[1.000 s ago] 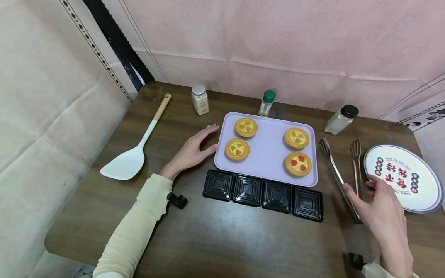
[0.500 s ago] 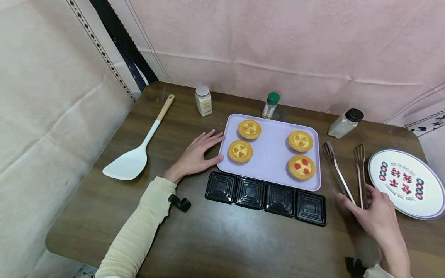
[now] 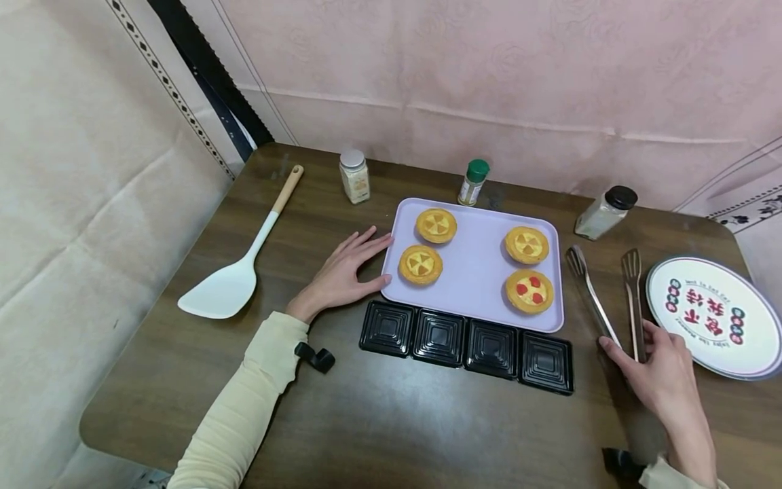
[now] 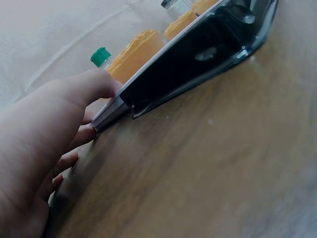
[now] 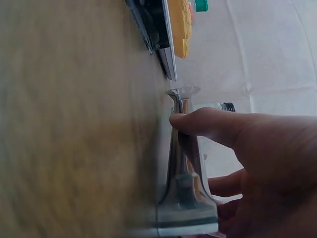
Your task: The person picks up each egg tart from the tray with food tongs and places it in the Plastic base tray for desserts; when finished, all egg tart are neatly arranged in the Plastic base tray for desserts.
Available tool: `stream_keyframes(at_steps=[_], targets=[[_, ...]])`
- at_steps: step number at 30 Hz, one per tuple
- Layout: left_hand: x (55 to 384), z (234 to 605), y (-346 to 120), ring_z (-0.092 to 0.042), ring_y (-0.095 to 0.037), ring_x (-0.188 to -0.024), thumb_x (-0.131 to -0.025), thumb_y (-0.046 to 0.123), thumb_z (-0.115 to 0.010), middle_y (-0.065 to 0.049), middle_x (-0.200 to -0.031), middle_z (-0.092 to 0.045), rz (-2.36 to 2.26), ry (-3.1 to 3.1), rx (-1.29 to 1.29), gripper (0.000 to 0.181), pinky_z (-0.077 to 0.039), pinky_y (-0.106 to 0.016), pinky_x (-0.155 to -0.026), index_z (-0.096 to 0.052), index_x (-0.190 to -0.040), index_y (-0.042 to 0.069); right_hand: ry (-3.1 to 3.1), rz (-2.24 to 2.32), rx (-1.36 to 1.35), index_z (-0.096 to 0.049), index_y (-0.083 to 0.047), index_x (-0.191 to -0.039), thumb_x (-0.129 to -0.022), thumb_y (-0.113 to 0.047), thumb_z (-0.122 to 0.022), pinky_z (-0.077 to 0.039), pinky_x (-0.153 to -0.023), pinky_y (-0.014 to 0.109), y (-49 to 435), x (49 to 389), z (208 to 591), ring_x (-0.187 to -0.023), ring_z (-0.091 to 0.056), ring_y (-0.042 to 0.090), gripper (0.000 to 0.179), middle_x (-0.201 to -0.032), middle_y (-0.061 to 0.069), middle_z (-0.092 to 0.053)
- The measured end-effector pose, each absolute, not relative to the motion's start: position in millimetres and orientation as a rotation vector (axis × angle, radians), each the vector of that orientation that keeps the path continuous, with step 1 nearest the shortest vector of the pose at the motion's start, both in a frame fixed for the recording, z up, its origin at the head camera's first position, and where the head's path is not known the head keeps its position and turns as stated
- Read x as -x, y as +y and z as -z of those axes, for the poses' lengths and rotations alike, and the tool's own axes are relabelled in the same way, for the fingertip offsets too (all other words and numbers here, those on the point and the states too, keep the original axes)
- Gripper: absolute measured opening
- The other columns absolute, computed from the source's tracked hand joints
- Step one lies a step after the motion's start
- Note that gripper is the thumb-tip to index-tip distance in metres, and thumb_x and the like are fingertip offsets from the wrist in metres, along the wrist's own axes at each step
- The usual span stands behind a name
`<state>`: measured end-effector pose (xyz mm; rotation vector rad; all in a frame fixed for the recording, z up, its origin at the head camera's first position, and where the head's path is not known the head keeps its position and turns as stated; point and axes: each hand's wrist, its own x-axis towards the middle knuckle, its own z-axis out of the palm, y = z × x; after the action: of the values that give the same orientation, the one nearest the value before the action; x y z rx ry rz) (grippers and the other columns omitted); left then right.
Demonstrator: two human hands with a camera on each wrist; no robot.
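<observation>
My left hand [image 3: 339, 275] lies at the left end of a lilac tray [image 3: 470, 258], fingers spread, with thumb and fingertips at its rim. Several egg tarts sit on that tray, three with yellow pieces on top, such as the near-left tart [image 3: 420, 265], and one tart with red pieces [image 3: 529, 291]. Metal tongs [image 3: 632, 272] rest spread on the table to the tray's right. My right hand [image 3: 666, 380] grips them near the hinged end, thumb on the left arm, fingers around the right. The right wrist view shows the hinge of the tongs [image 5: 185, 213] close up.
A black tray of square compartments [image 3: 440, 337] borders the lilac tray's near edge. Plates [image 3: 711, 316] are stacked at the right. Along the back stand a white-capped jar [image 3: 356, 178], a green-capped jar [image 3: 473, 182] and a black-capped jar [image 3: 605, 212]. A white spatula [image 3: 222, 288] lies left.
My left hand has moved slightly down onto the lilac tray's left rim. My right hand has come away from the plates, and its fingers have closed around the tongs' right arm.
</observation>
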<state>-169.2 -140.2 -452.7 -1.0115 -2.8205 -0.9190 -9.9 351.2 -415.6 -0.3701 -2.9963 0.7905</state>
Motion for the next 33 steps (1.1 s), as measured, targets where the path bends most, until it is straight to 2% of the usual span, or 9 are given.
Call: stream_keyframes(at_steps=[8,10,13,15,19,22,26,28,33], targets=[[169,454,-140,-0.019,-0.021,-0.147,-0.092,0.054,-0.059,0.002,-0.153,-0.039,0.907,-2.820,1.003,0.074,-0.009,-0.042,-0.119,-0.037,-0.153,0.019,-2.952,-0.791,0.384,-0.046,0.018,-0.129,-0.090,-0.034,-0.069,-0.037,-0.076,0.052,352,12,413,-0.097,-0.050,0.047,0.069,-0.107,0.037,-0.054],[169,454,-141,-0.019,-0.021,-0.147,-0.092,0.054,-0.059,0.003,-0.153,-0.039,0.907,-2.823,1.000,0.074,-0.009,-0.042,-0.119,-0.037,-0.153,0.019,-2.921,-0.798,0.378,-0.052,0.015,-0.125,-0.089,-0.032,-0.071,-0.038,-0.069,0.043,351,12,412,-0.084,-0.058,0.037,0.062,-0.100,0.033,-0.060],[169,454,-140,-0.019,-0.020,-0.147,-0.092,0.055,-0.059,0.003,-0.153,-0.039,0.908,-2.823,0.997,0.074,-0.009,-0.041,-0.119,-0.037,-0.153,0.019,-2.893,-0.815,0.409,-0.056,0.010,-0.121,-0.090,-0.033,-0.070,-0.034,-0.062,0.032,351,12,408,-0.072,-0.054,0.022,0.055,-0.091,0.024,-0.062],[169,454,-140,-0.019,-0.020,-0.147,-0.092,0.055,-0.058,0.003,-0.153,-0.039,0.905,-2.825,0.995,0.074,-0.008,-0.041,-0.119,-0.037,-0.153,0.020,-2.905,-0.858,0.465,-0.051,0.008,-0.129,-0.093,-0.037,-0.066,-0.036,-0.057,0.028,350,10,406,-0.064,-0.054,0.016,0.060,-0.091,0.020,-0.061],[169,454,-140,-0.018,-0.020,-0.147,-0.092,0.055,-0.058,0.003,-0.153,-0.039,0.896,-2.829,0.996,0.074,-0.008,-0.040,-0.119,-0.037,-0.153,0.020,-2.863,-0.859,0.618,-0.041,0.005,-0.142,-0.094,-0.041,-0.062,-0.035,-0.060,0.029,345,4,399,-0.072,-0.054,0.022,0.070,-0.097,0.018,-0.057],[169,454,-138,-0.018,-0.020,-0.147,-0.092,0.054,-0.059,0.003,-0.153,-0.039,0.897,-2.826,1.002,0.073,-0.008,-0.040,-0.119,-0.037,-0.153,0.020,-2.744,-0.824,0.664,-0.049,-0.005,-0.142,-0.090,-0.038,-0.069,-0.032,-0.062,0.031,337,1,387,-0.075,-0.047,0.015,0.065,-0.094,0.016,-0.059],[170,454,-137,-0.019,-0.021,-0.147,-0.092,0.053,-0.059,0.003,-0.153,-0.039,0.910,-2.815,1.007,0.073,-0.008,-0.041,-0.119,-0.037,-0.153,0.019,-2.666,-0.846,0.508,-0.055,-0.017,-0.140,-0.084,-0.033,-0.078,-0.033,-0.063,0.025,317,4,363,-0.072,-0.046,-0.001,0.063,-0.098,0.013,-0.065],[170,454,-138,-0.019,-0.021,-0.147,-0.092,0.053,-0.060,0.003,-0.153,-0.039,0.913,-2.814,1.008,0.073,-0.009,-0.042,-0.119,-0.037,-0.153,0.019,-2.683,-0.870,0.350,-0.055,-0.019,-0.140,-0.082,-0.031,-0.080,-0.035,-0.061,0.022,303,11,351,-0.071,-0.048,-0.002,0.064,-0.101,0.011,-0.067],[169,453,-139,-0.019,-0.020,-0.146,-0.092,0.052,-0.061,0.004,-0.152,-0.040,0.906,-2.830,0.987,0.072,-0.009,-0.041,-0.119,-0.037,-0.153,0.020,-2.744,-0.918,0.006,-0.054,-0.018,-0.138,-0.083,-0.036,-0.079,-0.039,-0.053,0.020,261,37,335,-0.067,-0.055,0.011,0.064,-0.102,0.008,-0.070]])
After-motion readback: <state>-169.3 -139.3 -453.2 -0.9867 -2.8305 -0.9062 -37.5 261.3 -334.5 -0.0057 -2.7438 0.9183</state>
